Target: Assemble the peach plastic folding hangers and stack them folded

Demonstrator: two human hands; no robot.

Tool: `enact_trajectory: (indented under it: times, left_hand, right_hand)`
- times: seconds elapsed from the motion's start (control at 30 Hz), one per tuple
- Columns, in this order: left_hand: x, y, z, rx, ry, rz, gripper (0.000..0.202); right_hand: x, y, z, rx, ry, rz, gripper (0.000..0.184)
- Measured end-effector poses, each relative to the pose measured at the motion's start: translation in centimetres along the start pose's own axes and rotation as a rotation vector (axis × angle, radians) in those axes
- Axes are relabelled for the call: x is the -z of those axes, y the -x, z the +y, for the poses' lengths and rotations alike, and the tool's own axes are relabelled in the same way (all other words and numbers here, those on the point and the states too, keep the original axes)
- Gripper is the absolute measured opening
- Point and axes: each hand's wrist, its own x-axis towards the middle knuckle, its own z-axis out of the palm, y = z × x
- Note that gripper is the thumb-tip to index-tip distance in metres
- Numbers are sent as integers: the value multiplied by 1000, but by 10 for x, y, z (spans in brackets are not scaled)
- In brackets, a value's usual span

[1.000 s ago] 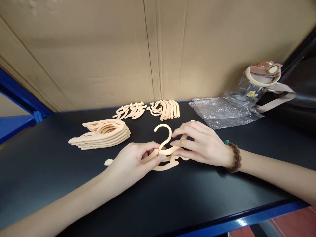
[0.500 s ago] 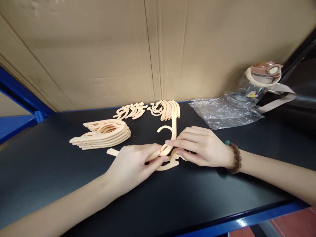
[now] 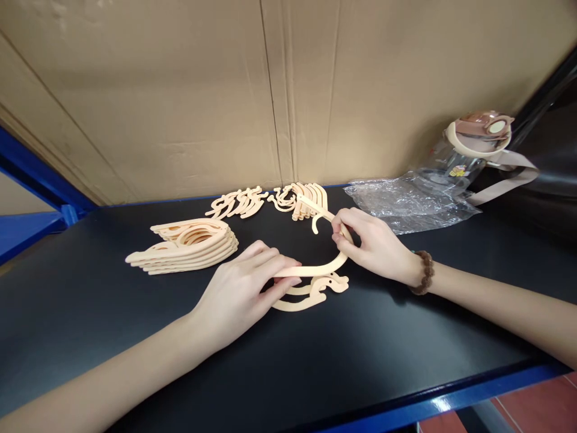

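Observation:
Both hands grip one beige plastic clothes hanger [image 3: 315,271], raised slightly above the black tabletop. My left hand [image 3: 241,291] pinches its lower arm between thumb and fingers, hiding that end. Thumb and fingers of my right hand [image 3: 376,245] are closed round the other arm, near the bend. A small hook [image 3: 316,226] curves off the upper arm, whose tip points toward the back left. Under the hanger, flat on the table, lie loose curved beige pieces [image 3: 300,305], partly covered by my left hand.
A stack of folded beige hangers [image 3: 189,255] sits at the left. Along the back lie several loose hanger arms [image 3: 246,201], hooks [image 3: 283,199] and arms in a row [image 3: 319,195]. Clear plastic bag [image 3: 406,204] and strapped bottle [image 3: 469,150] stand back right, before a cardboard wall [image 3: 180,90].
My right hand has shifted up and right, swinging the hanger's upper arm round and opening its bend wider. The loose pieces below are more exposed. My left hand has barely moved.

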Motion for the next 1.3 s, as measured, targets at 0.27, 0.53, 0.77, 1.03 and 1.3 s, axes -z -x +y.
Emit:
enact_trajectory:
  times: [0.27, 0.53, 0.77, 1.03, 1.3]
  left_hand:
    - [-10, -1, -10, 97, -57, -15, 23]
    - [-7, -2, -8, 138, -85, -98, 20]
    - [-10, -3, -10, 197, -71, -67, 20]
    - [-9, -1, -9, 224, -39, -50, 22]
    - [-8, 0, -11, 170, 11, -45, 24]
  right_hand:
    - [-3, -2, 4, 5, 39, -62, 13]
    - [-3, -1, 7, 18, 79, -119, 16]
    - [-7, -2, 10, 22, 74, -127, 23]
    - [-8, 0, 12, 34, 83, -125, 26]
    - [-8, 0, 13, 36, 90, -128, 26]
